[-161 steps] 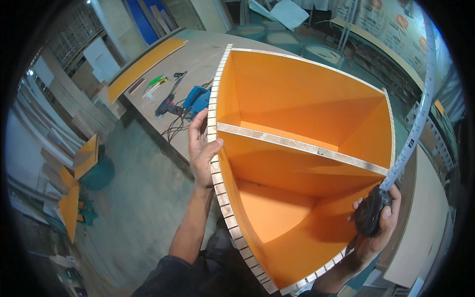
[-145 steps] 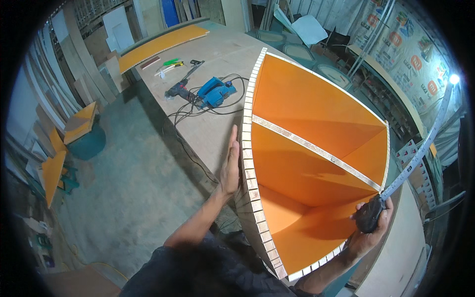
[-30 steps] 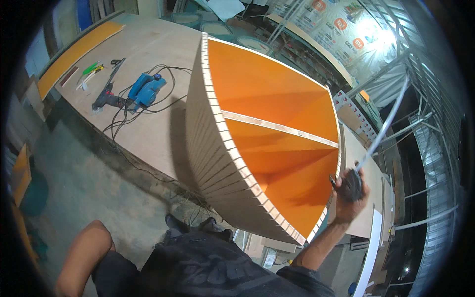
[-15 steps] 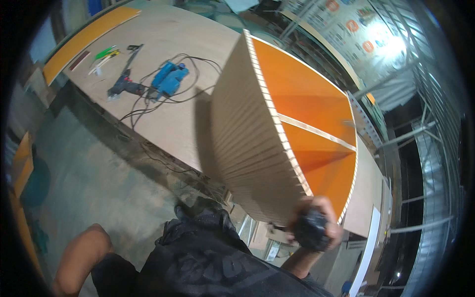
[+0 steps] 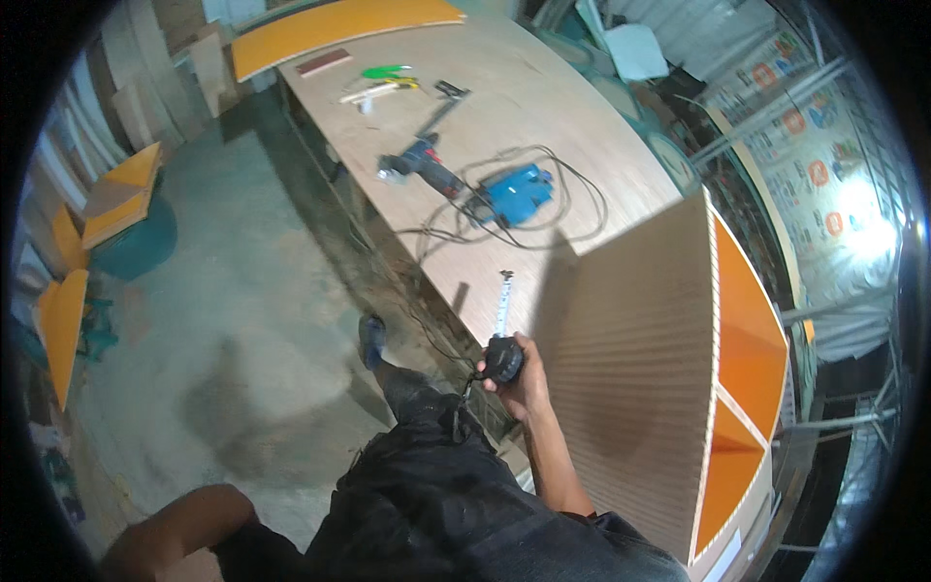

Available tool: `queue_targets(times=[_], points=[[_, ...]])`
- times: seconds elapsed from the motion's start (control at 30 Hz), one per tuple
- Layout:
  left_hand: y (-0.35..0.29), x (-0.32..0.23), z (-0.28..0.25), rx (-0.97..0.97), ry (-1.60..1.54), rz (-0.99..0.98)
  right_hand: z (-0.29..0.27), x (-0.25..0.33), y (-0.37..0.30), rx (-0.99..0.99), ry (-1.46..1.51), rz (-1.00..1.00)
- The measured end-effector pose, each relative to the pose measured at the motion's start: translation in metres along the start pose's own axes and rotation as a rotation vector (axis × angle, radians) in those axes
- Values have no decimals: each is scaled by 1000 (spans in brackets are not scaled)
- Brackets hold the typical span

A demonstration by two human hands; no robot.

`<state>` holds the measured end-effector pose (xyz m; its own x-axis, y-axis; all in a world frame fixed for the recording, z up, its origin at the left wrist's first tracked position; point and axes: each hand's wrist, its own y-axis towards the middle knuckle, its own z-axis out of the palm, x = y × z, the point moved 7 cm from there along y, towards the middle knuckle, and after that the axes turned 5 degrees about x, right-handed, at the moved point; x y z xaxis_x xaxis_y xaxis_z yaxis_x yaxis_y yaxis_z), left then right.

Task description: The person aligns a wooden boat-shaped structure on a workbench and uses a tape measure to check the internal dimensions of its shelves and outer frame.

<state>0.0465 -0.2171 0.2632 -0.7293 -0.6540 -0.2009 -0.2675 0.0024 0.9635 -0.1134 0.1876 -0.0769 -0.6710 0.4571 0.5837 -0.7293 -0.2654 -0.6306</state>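
My right hand [image 5: 532,380] is closed around a black tape measure [image 5: 503,360]. A short length of its pale blade [image 5: 503,305] sticks out, its hooked end pointing away from me over the near edge of the workbench [image 5: 621,126]. Just right of that hand stands a large box-like cabinet [image 5: 630,359] with a ribbed brown outer side and orange inner faces split by a divider. Of my left arm only the bent elbow [image 5: 218,504] and part of the forearm show at the lower left; the left hand is out of the picture.
On the bench lie a blue power tool [image 5: 519,194] with a looped black cord, a cordless drill [image 5: 427,167], a green-handled tool [image 5: 386,72] and an orange panel [image 5: 349,34]. A green tub [image 5: 141,238] with orange offcuts stands on the floor at left.
My right hand has moved left with the tape measure, from the cabinet's near corner to beside its ribbed side. Some blade now shows. The view has swung, shifting the bench and cabinet rightward.
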Motion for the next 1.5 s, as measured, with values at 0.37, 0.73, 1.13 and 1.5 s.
queue_targets(times=[0.37,0.73,1.13,1.5], points=[[-458,216,42,911,511,-1691,240,38,302,402,-684,-482],[-494,99,-75,285,684,-2470,498,-153,357,848,-1386,-559],[-646,79,-48,206,648,-2326,499,-153,382,784,-1519,-568],[-725,5,-4,244,418,-2581,479,-62,422,449,-1608,-755]])
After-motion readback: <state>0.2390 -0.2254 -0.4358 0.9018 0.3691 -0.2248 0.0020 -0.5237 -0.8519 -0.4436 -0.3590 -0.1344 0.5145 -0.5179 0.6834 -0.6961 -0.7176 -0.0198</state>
